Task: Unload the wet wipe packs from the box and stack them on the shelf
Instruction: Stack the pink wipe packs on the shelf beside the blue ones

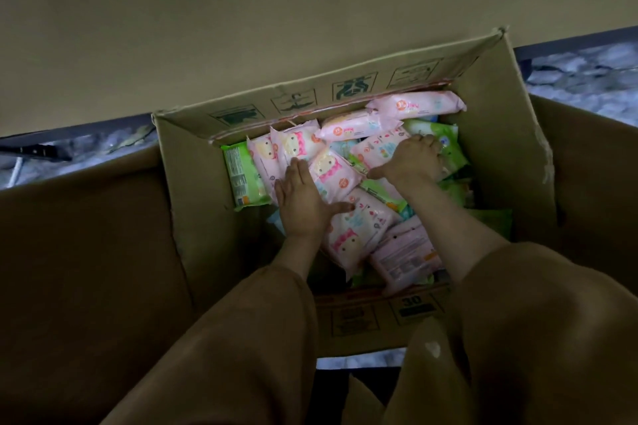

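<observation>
— Under the right hand (411, 159), what is there?
— One pink pack (374, 150): the fingers curl over its far edge and the thumb spreads along the near side. The left hand (303, 200) lies flat, fingers straight, on other pink packs (359, 228) inside the box (500, 134).
— Picking up, then?
— I judge so. Next comes lifting it clear; no shelf is in view.
— Obstacles?
— Green packs (241, 176) crowd beside both hands, and the flaps (86, 252) stand around.

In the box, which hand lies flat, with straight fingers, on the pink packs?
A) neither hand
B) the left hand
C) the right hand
B: the left hand lies flat on the pink packs, while the right hand curls its fingers over the far pink pack.
</observation>
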`<state>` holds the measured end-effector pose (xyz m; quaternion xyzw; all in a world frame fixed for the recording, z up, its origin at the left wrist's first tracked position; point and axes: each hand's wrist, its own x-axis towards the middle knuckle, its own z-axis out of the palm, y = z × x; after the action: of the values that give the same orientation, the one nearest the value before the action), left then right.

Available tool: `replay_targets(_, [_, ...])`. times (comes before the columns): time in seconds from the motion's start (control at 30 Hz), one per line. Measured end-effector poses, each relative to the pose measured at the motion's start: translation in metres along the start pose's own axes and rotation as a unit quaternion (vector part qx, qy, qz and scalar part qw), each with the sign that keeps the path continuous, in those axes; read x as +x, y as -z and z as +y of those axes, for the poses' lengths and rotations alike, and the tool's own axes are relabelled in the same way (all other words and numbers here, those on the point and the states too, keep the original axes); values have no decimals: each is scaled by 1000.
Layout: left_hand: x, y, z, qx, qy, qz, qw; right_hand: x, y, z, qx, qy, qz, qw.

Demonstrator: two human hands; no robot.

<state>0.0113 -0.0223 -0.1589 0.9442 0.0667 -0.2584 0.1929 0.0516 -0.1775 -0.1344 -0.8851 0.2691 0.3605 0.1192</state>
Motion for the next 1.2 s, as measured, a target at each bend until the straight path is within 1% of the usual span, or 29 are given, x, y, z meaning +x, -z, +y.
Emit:
replay_targets(0.1, [5, 12, -9, 17, -43, 7, 999, -7, 11, 9, -33, 0, -28, 999])
replay_targets(0.17, [12, 28, -23, 32, -84, -8, 996, -14, 11, 19, -40, -5, -31, 999])
replay_targets(0.27, [21, 46, -45, 109, -149, -44, 982, -23, 1, 34, -32, 11, -13, 999])
replay_targets(0.33, [20, 44, -52, 143, -145, -57, 977, -25, -6, 42, -8, 25, 1, 1000])
replay_targets(0.4, [17, 38, -49, 140, -117, -66, 981, -25, -11, 45, 15, 37, 15, 999])
replay_targets(0.47, [18, 34, -46, 138, -109, -65, 982, -24, -15, 46, 29, 43, 36, 998])
replay_targets(0.67, [15, 39, -45, 103, -151, -9, 983, -28, -20, 46, 18, 76, 97, 992])
replay_targets(0.83, [5, 53, -24, 89, -181, 7, 980, -42, -16, 45, 11, 101, 136, 985])
replay_targets(1.03, [-12, 86, 1, 114, -214, 28, 970, -67, 6, 45, 26, 121, 187, 974])
replay_targets(1.2, [-32, 124, 17, 127, -233, 64, 962, -94, 36, 45, 49, 143, 248, 957])
